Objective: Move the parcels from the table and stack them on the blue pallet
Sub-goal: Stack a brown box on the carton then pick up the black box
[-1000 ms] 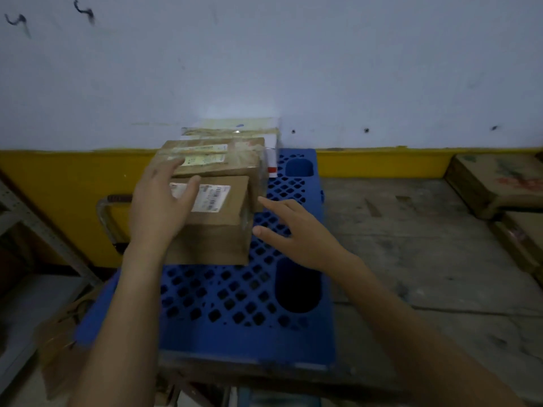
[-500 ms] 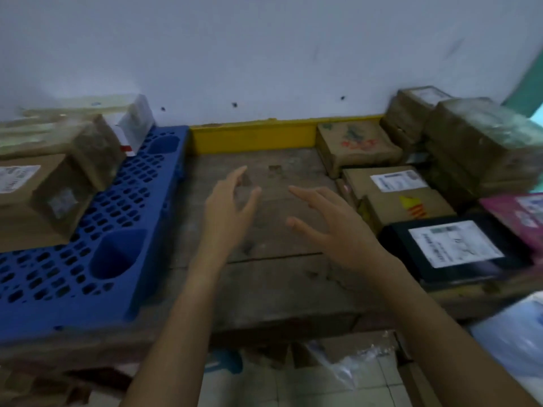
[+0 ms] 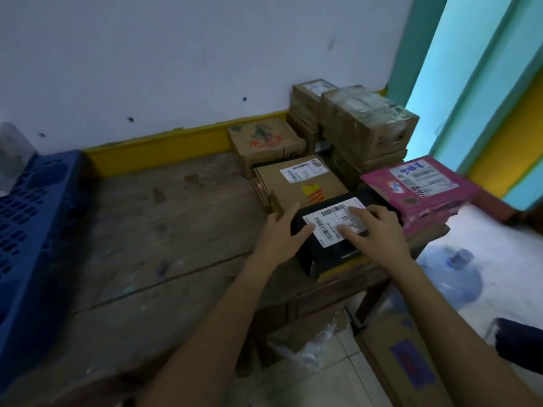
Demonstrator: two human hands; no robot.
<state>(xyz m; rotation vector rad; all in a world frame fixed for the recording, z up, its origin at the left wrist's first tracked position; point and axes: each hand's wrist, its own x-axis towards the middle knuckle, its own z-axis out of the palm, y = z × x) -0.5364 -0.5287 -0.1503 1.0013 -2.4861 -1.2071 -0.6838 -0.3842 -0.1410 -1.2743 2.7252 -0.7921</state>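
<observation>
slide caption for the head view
Left hand and right hand on the black parcel at the table edge, blue pallet at left.

black parcel [image 3: 329, 248], pink parcel [image 3: 423, 186], blue pallet [image 3: 35, 201]

The scuffed brown plank table [image 3: 164, 230] is rough, matt, stained wood. The blue lattice pallet [image 3: 38, 207] is hard moulded plastic, faintly shiny. The flat black parcel [image 3: 326, 252] looks smooth and matt (its white paper label [image 3: 326, 223] is smooth too). The tall brown cardboard box [image 3: 367, 121] wears glossy clear tape.
</observation>
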